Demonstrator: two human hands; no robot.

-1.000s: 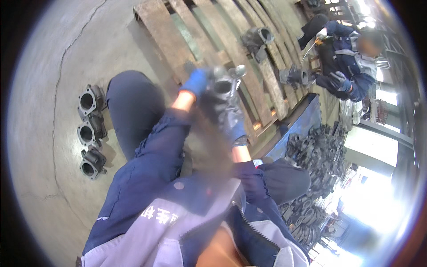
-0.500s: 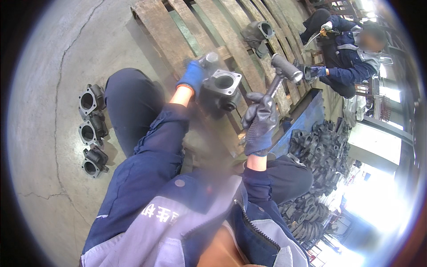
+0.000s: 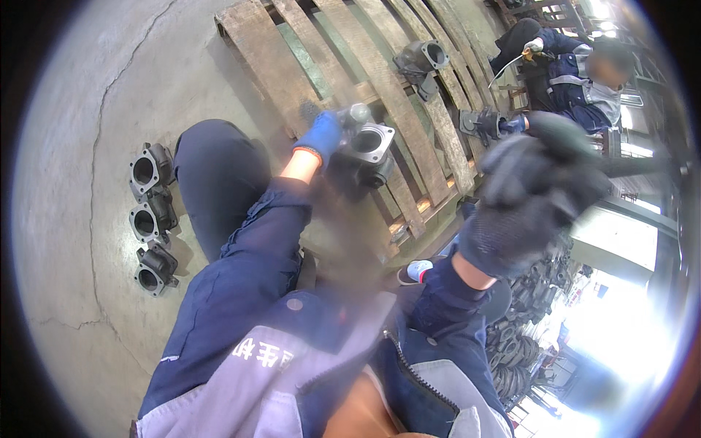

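Right hand (image 3: 537, 193) around handle (image 3: 637, 167), co-worker (image 3: 566, 71) beyond

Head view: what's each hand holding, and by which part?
Left hand appears to grip the metal casting by its left side; right hand is blurred, so its hold cannot be told.

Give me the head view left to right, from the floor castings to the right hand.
Row of three dark castings → bent left leg → blue-gloved left hand → square-flanged casting → another casting on the pallet slats → blurred, dark-gloved right hand.
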